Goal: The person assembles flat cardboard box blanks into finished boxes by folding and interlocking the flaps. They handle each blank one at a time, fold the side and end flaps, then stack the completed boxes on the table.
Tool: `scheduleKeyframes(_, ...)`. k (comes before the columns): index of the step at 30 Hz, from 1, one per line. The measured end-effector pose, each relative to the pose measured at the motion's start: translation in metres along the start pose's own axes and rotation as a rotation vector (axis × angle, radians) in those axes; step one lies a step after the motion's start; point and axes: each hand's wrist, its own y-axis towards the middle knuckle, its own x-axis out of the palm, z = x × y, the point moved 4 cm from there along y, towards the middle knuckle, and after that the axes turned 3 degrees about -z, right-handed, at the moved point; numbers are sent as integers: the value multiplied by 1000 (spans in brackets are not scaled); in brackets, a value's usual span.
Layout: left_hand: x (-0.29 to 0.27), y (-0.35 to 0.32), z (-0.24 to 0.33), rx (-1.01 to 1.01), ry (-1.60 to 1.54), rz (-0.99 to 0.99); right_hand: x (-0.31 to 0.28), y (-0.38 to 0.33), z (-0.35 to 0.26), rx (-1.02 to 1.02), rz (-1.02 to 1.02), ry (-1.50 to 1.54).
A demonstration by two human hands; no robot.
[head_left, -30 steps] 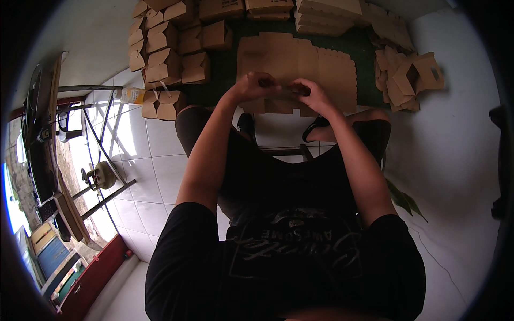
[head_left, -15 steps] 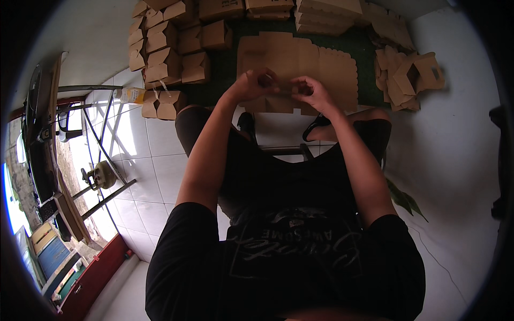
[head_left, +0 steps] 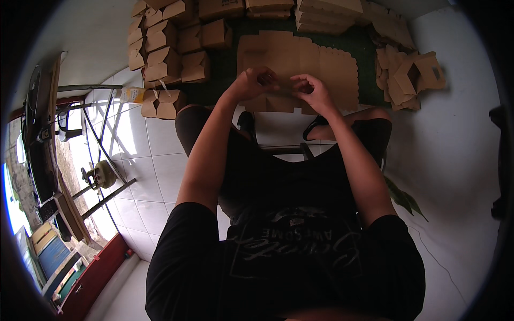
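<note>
A flat sheet of brown cardboard, cut with a scalloped edge on its right side, lies on the green surface before me. Over its near left part I hold my left hand, fingers curved and parted from the thumb. My right hand faces it a short gap away, its fingers bent and apart above the near middle of the sheet. No object shows in either hand. Whether the fingertips touch the cardboard is hard to make out.
Folded brown boxes stand in rows on the left. A stack of flat cardboard sits at the back. Loose, partly folded boxes are heaped on the right. A bottle with yellow contents stands beside the left rows.
Both hands keep nearly the same place over the cardboard. The right fingers have shifted slightly.
</note>
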Motion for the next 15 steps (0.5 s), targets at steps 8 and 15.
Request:
scheduleKeyframes(8,1,1,-3,-6,7,4,-1,0,-1,49,5,-35)
scheduleKeyframes(15,1,3,-3,-3,5,-10,-3,1,8,20,-35,-87)
